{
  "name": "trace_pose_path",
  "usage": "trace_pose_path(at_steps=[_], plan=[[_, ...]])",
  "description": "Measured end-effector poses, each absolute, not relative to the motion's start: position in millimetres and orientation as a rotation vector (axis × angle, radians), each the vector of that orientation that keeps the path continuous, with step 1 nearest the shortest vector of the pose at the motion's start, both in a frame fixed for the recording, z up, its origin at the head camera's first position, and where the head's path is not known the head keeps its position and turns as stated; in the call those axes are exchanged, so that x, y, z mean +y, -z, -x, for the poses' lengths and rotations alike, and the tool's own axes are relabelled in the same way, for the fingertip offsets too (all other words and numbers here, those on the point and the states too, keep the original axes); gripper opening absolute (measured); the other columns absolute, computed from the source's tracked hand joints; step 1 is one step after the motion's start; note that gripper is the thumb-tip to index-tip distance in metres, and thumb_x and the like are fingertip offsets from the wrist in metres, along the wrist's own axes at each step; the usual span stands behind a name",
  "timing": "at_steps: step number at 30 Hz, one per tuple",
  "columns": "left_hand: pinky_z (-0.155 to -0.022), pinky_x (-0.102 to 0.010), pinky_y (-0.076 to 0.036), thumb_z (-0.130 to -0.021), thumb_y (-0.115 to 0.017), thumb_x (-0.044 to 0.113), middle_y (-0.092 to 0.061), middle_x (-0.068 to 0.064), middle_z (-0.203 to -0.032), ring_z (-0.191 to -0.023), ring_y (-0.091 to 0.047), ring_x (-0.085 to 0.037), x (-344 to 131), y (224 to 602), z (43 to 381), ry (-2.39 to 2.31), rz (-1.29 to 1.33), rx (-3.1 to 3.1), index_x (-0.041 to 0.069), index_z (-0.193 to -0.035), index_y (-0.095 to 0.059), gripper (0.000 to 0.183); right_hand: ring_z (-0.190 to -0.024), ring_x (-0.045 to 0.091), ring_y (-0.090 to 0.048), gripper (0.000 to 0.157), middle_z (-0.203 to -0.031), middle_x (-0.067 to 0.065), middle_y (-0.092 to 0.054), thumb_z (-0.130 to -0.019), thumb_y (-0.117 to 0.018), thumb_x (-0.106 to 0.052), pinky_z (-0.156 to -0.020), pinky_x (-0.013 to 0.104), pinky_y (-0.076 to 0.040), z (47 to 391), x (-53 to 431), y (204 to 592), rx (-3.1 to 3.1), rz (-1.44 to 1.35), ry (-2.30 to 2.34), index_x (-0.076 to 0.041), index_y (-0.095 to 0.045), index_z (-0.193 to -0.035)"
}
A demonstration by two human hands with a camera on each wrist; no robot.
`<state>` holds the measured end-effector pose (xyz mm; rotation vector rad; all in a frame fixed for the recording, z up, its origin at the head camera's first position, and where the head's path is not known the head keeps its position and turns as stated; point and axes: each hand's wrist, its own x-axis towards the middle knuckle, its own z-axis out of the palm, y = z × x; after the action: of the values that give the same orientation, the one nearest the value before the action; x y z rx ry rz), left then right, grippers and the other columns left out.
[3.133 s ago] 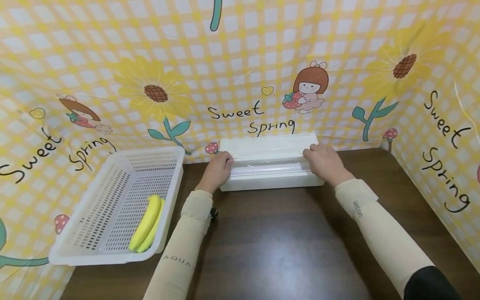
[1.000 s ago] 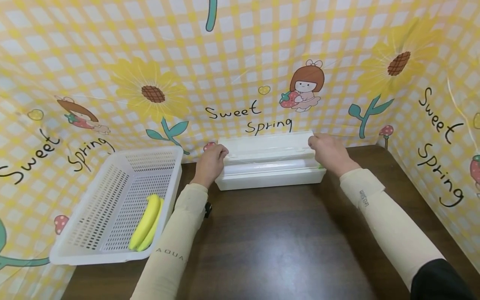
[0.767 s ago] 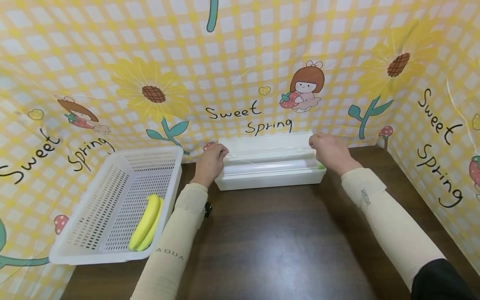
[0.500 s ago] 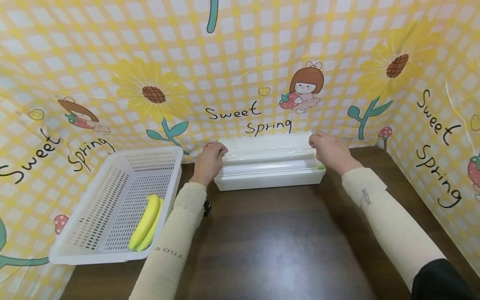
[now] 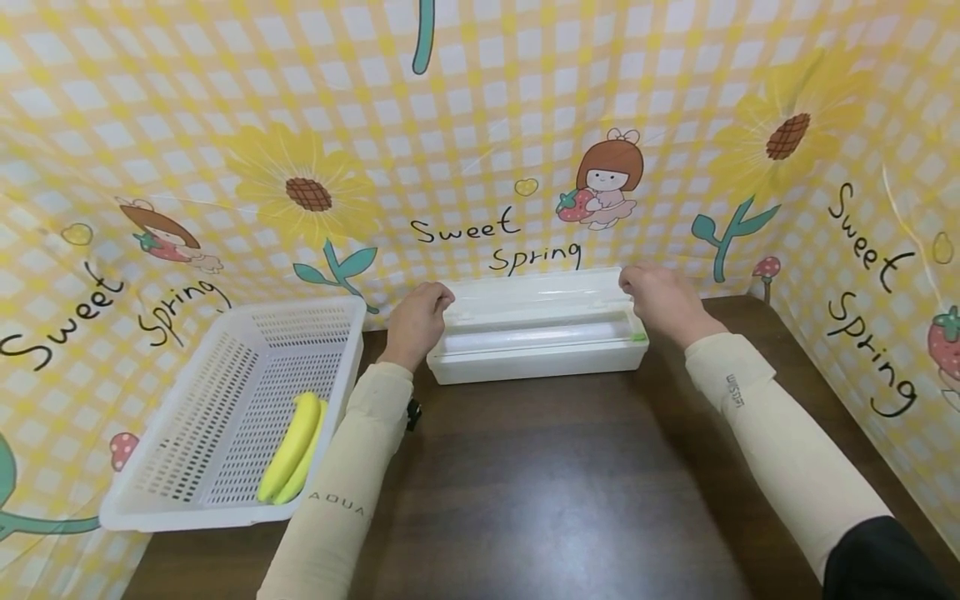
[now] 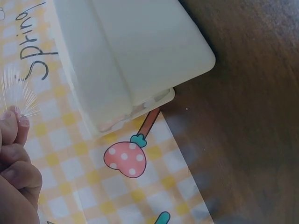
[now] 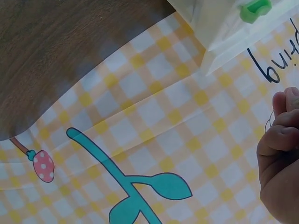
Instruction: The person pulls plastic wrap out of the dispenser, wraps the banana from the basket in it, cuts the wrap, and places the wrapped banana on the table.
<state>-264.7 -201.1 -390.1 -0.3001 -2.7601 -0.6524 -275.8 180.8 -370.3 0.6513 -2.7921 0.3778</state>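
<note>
A long white cling film dispenser (image 5: 540,365) stands at the back of the table with its lid (image 5: 532,287) raised. Inside lies a shiny roll of film (image 5: 536,337). At the dispenser's left end, my left hand (image 5: 416,325) pinches a gathered edge of clear cling film (image 6: 17,95), whose creases fan out from the fingertips in the left wrist view. Beside the lid's right end is my right hand (image 5: 663,300), its fingers curled and thumb against them, apparently on the film's other corner; the film there is hard to see. A green slider (image 7: 255,10) sits on the dispenser's right end.
To the left stands a white perforated basket (image 5: 352,358) with two bananas (image 5: 296,446) in it. The brown table (image 5: 540,483) extends in front of the dispenser. A yellow checked cloth (image 5: 465,125) hangs behind and at both sides.
Since the oldest frame, both hands have risen from the dispenser's inner edge and moved slightly apart, uncovering the green slider at right. In the last half second they have hardly moved.
</note>
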Motion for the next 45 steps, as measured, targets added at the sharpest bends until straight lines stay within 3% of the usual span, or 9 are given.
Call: trace_pose_path(at_steps=[8,17,35,45], plan=[[-0.08,-0.049,-0.05,-0.104,-0.056,0.013,-0.067,-0.006,-0.106,-0.092,-0.064,-0.029,-201,386,265,0.661,0.288,-2.773,0.009,-0.105,-0.069,0.014,-0.077,0.03,-0.058,0.008,-0.091,0.013,-0.066,-0.094,-0.061,0.004,-0.071,0.047,-0.051,274,181,366,-2.79,-0.625,-0.392,-0.002,-0.066,-0.096],[-0.081,-0.047,-0.051,-0.103,-0.058,0.012,-0.069,-0.008,-0.103,-0.089,-0.065,-0.032,-203,381,263,0.617,0.337,-2.725,0.006,-0.102,-0.069,0.013,-0.071,0.031,-0.057,0.009,-0.084,0.011,-0.063,-0.093,-0.063,0.004,-0.063,0.047,-0.049,271,183,363,-2.678,-0.665,-0.414,-0.004,-0.064,-0.088],[-0.075,-0.047,-0.051,-0.104,-0.056,0.014,-0.067,-0.008,-0.099,-0.086,-0.064,-0.032,-204,371,263,0.605,0.334,-2.701,0.007,-0.104,-0.069,0.014,-0.074,0.029,-0.059,0.003,-0.09,0.011,-0.065,-0.093,-0.066,-0.001,-0.064,0.047,-0.05,273,182,354,-2.704,-0.627,-0.433,-0.003,-0.067,-0.094],[-0.078,-0.046,-0.051,-0.106,-0.054,0.015,-0.065,-0.009,-0.102,-0.087,-0.063,-0.03,-205,366,264,0.626,0.345,-2.7,0.006,-0.104,-0.067,0.016,-0.08,0.03,-0.061,0.013,-0.096,0.012,-0.066,-0.09,-0.066,0.002,-0.066,0.047,-0.05,271,183,346,-2.743,-0.593,-0.433,-0.003,-0.069,-0.101]])
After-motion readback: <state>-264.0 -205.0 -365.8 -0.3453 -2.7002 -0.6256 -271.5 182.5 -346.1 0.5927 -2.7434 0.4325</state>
